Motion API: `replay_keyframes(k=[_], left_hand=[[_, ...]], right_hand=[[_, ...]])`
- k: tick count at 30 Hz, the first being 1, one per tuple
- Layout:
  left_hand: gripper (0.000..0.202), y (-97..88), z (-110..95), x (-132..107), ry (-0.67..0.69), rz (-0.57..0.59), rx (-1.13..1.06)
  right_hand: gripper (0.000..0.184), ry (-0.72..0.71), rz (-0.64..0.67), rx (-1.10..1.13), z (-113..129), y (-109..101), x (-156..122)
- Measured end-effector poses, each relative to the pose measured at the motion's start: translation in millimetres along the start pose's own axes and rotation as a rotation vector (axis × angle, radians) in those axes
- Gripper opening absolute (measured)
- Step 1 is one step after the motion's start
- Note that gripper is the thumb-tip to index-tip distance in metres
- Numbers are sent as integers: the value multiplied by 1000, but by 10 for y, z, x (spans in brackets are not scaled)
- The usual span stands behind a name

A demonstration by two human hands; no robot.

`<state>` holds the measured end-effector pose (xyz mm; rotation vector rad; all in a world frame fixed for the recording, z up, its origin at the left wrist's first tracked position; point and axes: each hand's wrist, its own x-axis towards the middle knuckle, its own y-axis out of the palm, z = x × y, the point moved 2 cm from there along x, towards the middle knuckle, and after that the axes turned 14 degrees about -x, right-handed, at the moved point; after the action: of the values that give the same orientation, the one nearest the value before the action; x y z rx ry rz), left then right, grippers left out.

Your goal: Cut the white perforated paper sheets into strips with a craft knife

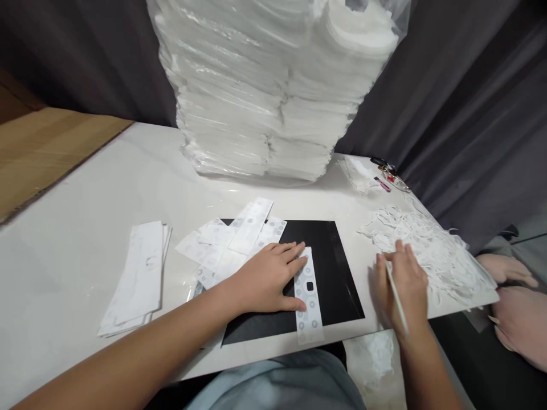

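My left hand [271, 279] lies with fingers stretched out over the left edge of a white strip [314, 313] printed with grey rings. A dark square opening shows near the strip's middle. The strip rests on a black mat [339, 285], its near end reaching past the mat's front edge. To the right of the mat, my right hand [405, 285] is closed around a thin white pen-like stick [397, 299]; what its tip is like I cannot make out. Beside that hand spreads a heap of thin white scraps [444, 256]. Several more printed strips [243, 239] overlap loosely beyond my left hand.
A neat pile of white strips [139, 267] sits at the left. Behind stands a tall plastic-wrapped white stack [265, 97]. Cardboard [55, 148] covers the far left. Small items, one a pink tool [382, 184], lie at the back right. Another person's hands [521, 324] are at the right.
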<state>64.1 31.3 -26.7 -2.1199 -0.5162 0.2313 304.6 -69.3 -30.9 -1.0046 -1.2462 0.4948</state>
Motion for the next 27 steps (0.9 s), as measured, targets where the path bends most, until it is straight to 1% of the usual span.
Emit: replay_keyframes(k=[1, 2, 3, 5, 6, 8, 9, 10, 11, 13, 15, 16, 17, 18, 19, 20, 22, 24, 25, 26, 27], left_hand=[[84, 1, 13, 11, -28, -31, -48], [82, 3, 23, 24, -64, -75, -110], [76, 4, 27, 38, -105, -125, -186], [51, -10, 1, 58, -171, -193, -336], [36, -35, -35, 59, -176, -192, -390], [14, -151, -147, 26, -120, -162, -439], [9, -250, -209, -15, -75, -162, -445], [10, -378, -265, -76, -32, -187, -456], [11, -530, -310, -157, 15, -236, -485], [13, -881, -357, -373, 119, -375, -616], [11, -1240, -371, -648, 321, -514, -791], [10, -1402, -366, -801, 397, -609, -837], [9, -1542, -361, -959, 460, -715, -854], [9, -1648, -356, -1112, 481, -806, -851], [9, -1716, -355, -1253, 480, -860, -839], [9, -1745, -351, -1378, 450, -885, -830], [9, -1694, -309, -1567, 312, -868, -820], [9, -1546, -178, -1681, 54, -878, -746], [13, -1457, -76, -1715, -123, -899, -628], [18, -1366, 39, -1730, -297, -875, -466], [25, -1281, 163, -1729, -445, -814, -282]], right_hand=[[35, 39, 11, 4, -78, -9, 30], [36, 48, 27, 32, -121, -15, 44], [36, 34, 45, 81, -129, -15, 44], [33, -19, 91, 189, -63, -2, 15], [31, -35, 113, 234, -7, 9, -6], [28, -32, 134, 303, 109, 28, -42], [28, -16, 124, 325, 156, 34, -54], [28, 5, 104, 340, 190, 38, -62], [29, 27, 78, 349, 213, 42, -68], [32, 71, 24, 357, 224, 51, -76], [34, 100, -16, 367, 212, 63, -86], [36, 106, -30, 376, 205, 66, -92], [37, 105, -34, 388, 200, 68, -98], [39, 106, -22, 402, 196, 69, -104], [41, 117, 9, 413, 192, 69, -110], [42, 142, 52, 417, 186, 69, -117], [46, 208, 153, 415, 172, 70, -130], [49, 255, 217, 401, 161, 73, -143], [49, 263, 228, 395, 159, 76, -147], [49, 265, 229, 391, 160, 81, -149], [49, 263, 223, 388, 161, 89, -149]])
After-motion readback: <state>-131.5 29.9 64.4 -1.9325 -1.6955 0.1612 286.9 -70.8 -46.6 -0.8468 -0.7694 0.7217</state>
